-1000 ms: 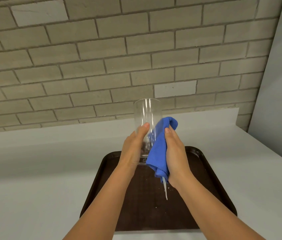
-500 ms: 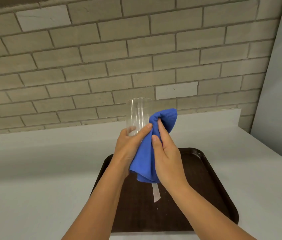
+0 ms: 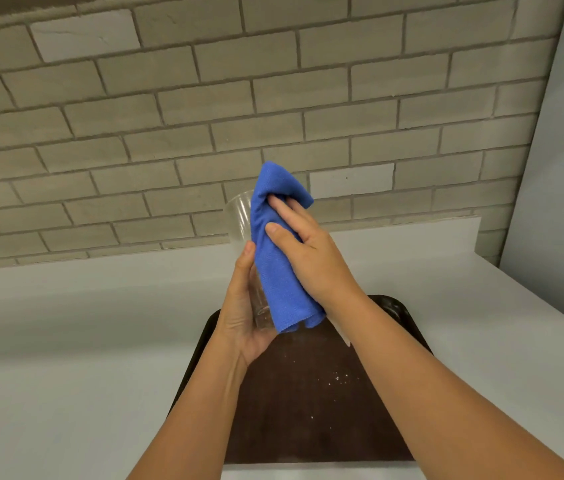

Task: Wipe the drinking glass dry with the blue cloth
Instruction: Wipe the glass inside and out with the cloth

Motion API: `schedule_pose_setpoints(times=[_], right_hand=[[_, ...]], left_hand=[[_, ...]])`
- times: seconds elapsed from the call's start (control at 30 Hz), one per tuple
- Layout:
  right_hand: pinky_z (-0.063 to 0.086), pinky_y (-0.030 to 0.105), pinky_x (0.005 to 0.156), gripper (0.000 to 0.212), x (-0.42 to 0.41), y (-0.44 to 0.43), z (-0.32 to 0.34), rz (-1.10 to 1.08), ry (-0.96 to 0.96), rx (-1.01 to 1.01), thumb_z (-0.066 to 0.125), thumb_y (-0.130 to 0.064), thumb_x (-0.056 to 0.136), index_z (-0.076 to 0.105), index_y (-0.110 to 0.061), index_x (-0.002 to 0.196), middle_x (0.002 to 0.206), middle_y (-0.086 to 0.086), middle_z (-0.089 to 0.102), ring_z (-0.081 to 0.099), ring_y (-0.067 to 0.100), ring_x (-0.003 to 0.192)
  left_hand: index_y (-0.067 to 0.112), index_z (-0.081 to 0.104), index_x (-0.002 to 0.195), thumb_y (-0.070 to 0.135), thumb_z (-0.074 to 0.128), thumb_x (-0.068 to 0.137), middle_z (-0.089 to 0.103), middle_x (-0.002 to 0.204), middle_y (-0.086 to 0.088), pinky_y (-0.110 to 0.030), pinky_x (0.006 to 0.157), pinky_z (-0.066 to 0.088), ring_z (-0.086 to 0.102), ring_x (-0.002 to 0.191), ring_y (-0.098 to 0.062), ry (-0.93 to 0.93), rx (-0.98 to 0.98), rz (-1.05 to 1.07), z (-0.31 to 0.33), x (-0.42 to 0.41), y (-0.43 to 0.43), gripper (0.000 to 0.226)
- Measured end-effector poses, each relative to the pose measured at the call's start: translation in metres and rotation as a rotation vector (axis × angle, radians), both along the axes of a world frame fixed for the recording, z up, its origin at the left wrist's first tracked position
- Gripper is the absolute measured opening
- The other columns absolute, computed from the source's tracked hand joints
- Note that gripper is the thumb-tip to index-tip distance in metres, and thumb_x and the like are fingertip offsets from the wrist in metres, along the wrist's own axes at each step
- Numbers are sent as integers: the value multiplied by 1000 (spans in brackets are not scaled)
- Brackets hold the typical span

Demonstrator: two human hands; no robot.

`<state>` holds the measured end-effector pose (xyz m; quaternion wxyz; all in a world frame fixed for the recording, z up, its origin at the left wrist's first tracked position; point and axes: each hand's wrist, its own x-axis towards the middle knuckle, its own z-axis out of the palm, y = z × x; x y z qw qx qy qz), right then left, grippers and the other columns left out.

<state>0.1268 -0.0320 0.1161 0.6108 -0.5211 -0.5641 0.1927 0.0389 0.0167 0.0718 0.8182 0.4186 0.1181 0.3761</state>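
The drinking glass (image 3: 239, 223) is held up in the air above the far end of a dark brown tray (image 3: 308, 410) that lies on the pale counter (image 3: 66, 341). The left hand (image 3: 244, 317) cups the lower part and base of the glass, its fingers curled around it from the left. The right hand (image 3: 308, 258) presses the blue cloth (image 3: 275, 271) against the right side of the glass, its fingers clenched into the cloth near the rim. The cloth drapes over most of the glass, so only the left edge of the rim and the base show.

The main risk is likely a slip. The glass may well be wet and smooth, and the left hand grips it only low down, so a hard push from the right hand near the rim could lever it out of the palm. It would then drop onto the tray or counter and might break. Squeezing the thin rim too hard could also crack it. The loose lower corner of the cloth could hide patches that stay damp.
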Motion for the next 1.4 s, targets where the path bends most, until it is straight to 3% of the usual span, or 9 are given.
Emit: schedule_pose_setpoints(times=[0.13, 0.27, 0.43, 0.57, 0.67, 0.93, 1.03, 1.17, 1.4], right_hand=[[39, 36, 104, 42, 4, -2, -10, -10, 197, -138, 32, -37, 94, 32, -36, 137, 135, -1, 47, 48, 17, 120], [45, 23, 88, 40, -7, -22, -32, -22, 195, -94, 33, -41, 92, 31, -44, 132, 105, -16, 54, 55, 9, 104], [39, 7, 96, 53, -21, -41, -53, -71, 134, -8, 45, -51, 71, 21, -58, 118, 120, -33, 41, 48, -7, 114], [38, 32, 109, 48, -18, -35, -58, -138, 170, 17, 49, -45, 81, 20, -58, 117, 136, -18, 40, 42, 3, 127], [31, 39, 114, 58, -21, -29, -59, -172, 137, 18, 47, -38, 87, 17, -43, 137, 149, -11, 29, 30, 7, 137], [17, -8, 96, 47, -21, -27, -57, -123, 95, 63, 37, -25, 94, 11, -51, 124, 142, -28, 12, 14, -25, 123], [16, 5, 106, 45, -20, -24, -45, -110, 21, 122, 36, -24, 95, 15, -50, 125, 144, -26, 9, 11, -22, 129], [15, 0, 102, 50, -5, -13, -7, -91, -25, 128, 37, -24, 95, 17, -35, 139, 154, -13, 11, 9, -15, 130], [40, 42, 105, 43, 5, -13, -12, -25, 348, -127, 37, -41, 92, 41, -27, 133, 133, 7, 52, 53, 22, 118]], left_hand=[[16, 66, 108, 57, 57, 70, 72, 95, -7, -39, 76, 55, 69, 84, -22, 60, 25, 30, -7, 1, -1, 57], [14, 67, 104, 56, 55, 73, 72, 87, -6, -33, 69, 57, 69, 77, -20, 89, 54, 49, -7, 2, 3, 54], [10, 73, 92, 55, 53, 69, 74, 82, -10, -32, 66, 58, 71, 73, -21, 181, 90, -12, -9, 2, 4, 54], [6, 55, 122, 70, 68, 50, 69, 104, -16, -44, 75, 57, 70, 85, -30, 449, 226, 308, -1, 10, 3, 97], [7, 45, 123, 56, 62, 72, 69, 99, -10, -29, 61, 51, 68, 79, -21, 485, 305, 439, 0, 12, 5, 73], [6, 51, 124, 57, 71, 52, 67, 109, -13, -37, 71, 55, 68, 88, -24, 511, 264, 317, 8, 7, 9, 90], [12, 62, 117, 51, 73, 58, 65, 120, -16, -47, 97, 48, 63, 110, -32, 335, 165, 208, 5, 5, 6, 72], [15, 75, 91, 39, 67, 72, 75, 86, -6, -29, 67, 58, 72, 78, -17, 88, 104, 17, 5, 5, -2, 32], [2, 55, 126, 47, 76, 49, 65, 110, -19, -44, 89, 51, 64, 98, -32, 103, 56, 96, 3, 7, -9, 92]])
